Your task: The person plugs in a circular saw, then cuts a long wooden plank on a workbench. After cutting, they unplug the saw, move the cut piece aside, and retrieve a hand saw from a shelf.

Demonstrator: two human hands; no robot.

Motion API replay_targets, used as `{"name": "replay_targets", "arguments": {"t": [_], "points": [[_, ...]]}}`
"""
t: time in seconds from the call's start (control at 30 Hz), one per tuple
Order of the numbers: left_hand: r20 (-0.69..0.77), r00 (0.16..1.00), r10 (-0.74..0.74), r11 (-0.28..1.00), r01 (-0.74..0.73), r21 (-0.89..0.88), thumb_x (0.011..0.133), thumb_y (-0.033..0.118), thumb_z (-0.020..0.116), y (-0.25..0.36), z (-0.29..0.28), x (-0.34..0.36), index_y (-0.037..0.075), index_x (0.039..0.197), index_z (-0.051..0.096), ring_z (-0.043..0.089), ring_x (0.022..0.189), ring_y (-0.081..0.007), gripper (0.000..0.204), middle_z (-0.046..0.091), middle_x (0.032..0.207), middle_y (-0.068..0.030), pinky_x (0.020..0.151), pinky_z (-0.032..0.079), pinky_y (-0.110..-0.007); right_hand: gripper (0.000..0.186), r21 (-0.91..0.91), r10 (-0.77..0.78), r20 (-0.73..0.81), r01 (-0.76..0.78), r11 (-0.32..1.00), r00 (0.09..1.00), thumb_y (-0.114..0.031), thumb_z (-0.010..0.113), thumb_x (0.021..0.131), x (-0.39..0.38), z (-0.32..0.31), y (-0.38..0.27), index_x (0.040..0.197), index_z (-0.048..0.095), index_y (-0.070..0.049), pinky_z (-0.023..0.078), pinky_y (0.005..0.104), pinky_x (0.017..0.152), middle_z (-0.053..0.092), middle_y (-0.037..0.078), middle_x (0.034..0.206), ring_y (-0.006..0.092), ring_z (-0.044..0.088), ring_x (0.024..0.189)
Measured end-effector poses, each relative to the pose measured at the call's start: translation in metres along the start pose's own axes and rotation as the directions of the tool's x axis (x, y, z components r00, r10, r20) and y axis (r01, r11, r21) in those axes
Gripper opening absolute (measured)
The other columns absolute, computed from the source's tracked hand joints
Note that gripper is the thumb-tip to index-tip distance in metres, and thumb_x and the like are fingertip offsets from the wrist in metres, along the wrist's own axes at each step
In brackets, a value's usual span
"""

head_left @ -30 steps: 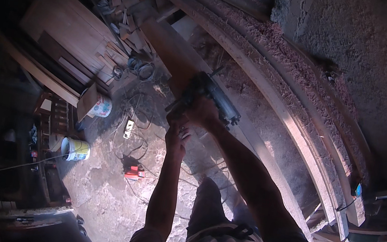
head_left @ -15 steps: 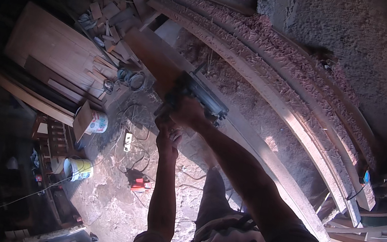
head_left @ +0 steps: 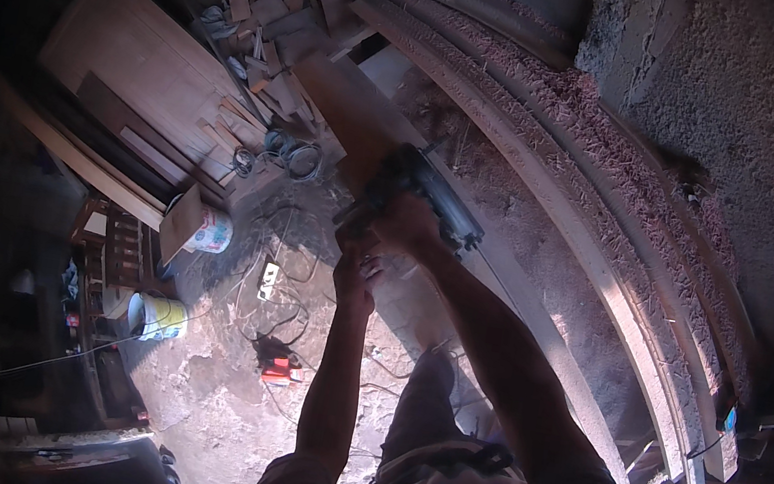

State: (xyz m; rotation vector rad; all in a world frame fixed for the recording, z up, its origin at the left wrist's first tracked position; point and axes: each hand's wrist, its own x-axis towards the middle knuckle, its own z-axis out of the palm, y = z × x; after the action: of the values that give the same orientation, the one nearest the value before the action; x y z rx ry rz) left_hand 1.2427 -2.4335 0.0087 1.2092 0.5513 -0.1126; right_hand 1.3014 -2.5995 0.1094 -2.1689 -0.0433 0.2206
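Note:
A dark power tool with a silvery body, which looks like an electric hand planer, rests on a long wooden plank. My right hand is wrapped round the top of it. Just below, my left hand is closed at the tool's near side, its fingers partly hidden. Beyond the tool, a smooth brown stretch of board reaches toward the far end. The tool's underside is out of sight.
Curved timbers strewn with shavings lie at the right. Offcuts are heaped at the far left. A power strip, cables and a red tool lie on the floor. Two buckets stand at the left.
The whole view has shifted slightly, so the surroundings sit further right and higher. Both hands stay on the tool, with little visible movement along the plank.

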Motion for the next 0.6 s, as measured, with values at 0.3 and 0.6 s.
{"name": "replay_targets", "arguments": {"t": [0.3,0.6], "points": [[-0.016,1.000,0.023,1.000,-0.022,0.020,0.095,0.057,0.060,0.016,0.001,0.034,0.010,0.132,0.052,0.058,0.100,-0.0225,0.061,0.057,0.108,-0.0069,0.089,0.049,-0.046,0.047,-0.105,0.005,-0.001,-0.005,0.995,1.000,-0.030,0.065,0.079,0.047,0.011,-0.007,0.117,0.065,-0.001,0.056,0.0481,0.089,0.070,0.026,0.104,0.0401,0.069,0.102],[-0.035,0.998,0.045,0.998,-0.046,-0.033,0.097,0.054,0.060,0.027,-0.003,0.081,0.010,0.128,0.055,0.063,0.094,-0.0194,0.055,0.061,0.105,-0.0056,0.080,0.052,-0.040,0.040,-0.055,-0.051,-0.080,0.047,0.997,0.995,-0.020,0.068,0.071,0.093,0.025,-0.009,0.104,0.070,0.003,0.057,0.0465,0.083,0.070,0.028,0.096,0.0403,0.070,0.095]]}}
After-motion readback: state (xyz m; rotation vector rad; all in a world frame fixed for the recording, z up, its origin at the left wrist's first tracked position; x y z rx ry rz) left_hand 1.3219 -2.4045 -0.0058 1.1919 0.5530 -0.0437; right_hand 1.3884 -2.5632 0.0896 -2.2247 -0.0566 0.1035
